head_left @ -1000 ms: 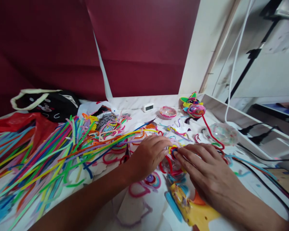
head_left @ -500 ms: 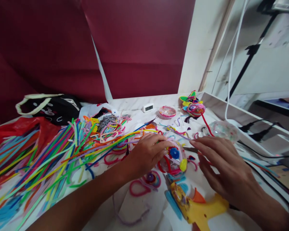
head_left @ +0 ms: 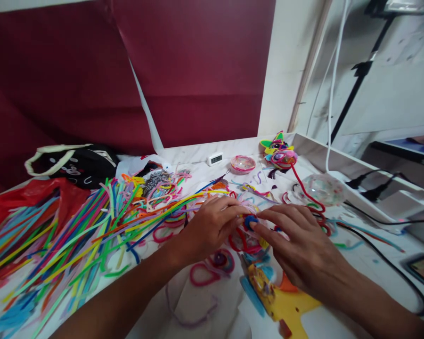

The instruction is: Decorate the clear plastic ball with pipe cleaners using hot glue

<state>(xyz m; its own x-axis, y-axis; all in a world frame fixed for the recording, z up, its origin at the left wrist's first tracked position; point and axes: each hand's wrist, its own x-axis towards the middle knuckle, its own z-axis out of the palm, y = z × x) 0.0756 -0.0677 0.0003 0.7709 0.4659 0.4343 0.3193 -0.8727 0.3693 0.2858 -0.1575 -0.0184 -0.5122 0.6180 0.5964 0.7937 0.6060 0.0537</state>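
Your left hand (head_left: 212,226) curls its grip loosely round the wire-wrapped ball (head_left: 246,241), just behind the glue gun (head_left: 290,308). Your right hand (head_left: 300,249), flat and open, presses its blue coil (head_left: 250,221). Light, likely brittle: hold its sides.

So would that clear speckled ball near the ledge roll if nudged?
Probably: the clear speckled ball looks round and smooth, lying loose on the white table. See-through, so likely hollow and light. The red fuzzy wire beside it might stop it.
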